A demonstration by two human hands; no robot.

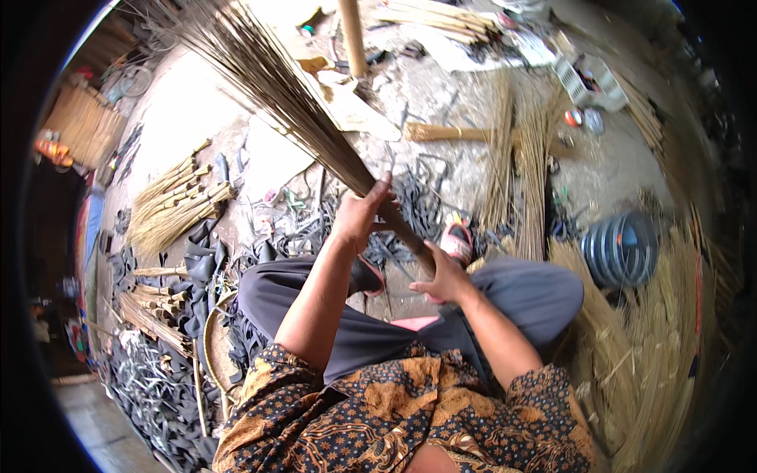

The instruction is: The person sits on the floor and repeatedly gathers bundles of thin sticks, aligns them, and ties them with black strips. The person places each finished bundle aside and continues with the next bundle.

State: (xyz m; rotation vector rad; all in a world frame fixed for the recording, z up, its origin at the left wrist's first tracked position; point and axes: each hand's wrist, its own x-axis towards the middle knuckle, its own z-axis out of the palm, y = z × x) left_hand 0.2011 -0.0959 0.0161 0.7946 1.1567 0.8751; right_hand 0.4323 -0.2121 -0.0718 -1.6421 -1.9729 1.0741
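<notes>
Binding a stick broom (276, 94), fanning toward 11 o'clock. Left hand (361, 214) clamped round the bundle's neck; right hand (445, 280) pinching its butt end at 5 o'clock. Next, likely: firm hold while cinching tight.

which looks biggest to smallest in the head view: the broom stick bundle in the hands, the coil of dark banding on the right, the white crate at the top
1. broom stick bundle, by far the largest, crossing half the picture
2. coil of dark banding
3. white crate, close to the coil; it lies farther off near the rim, so their order is unsure
</notes>
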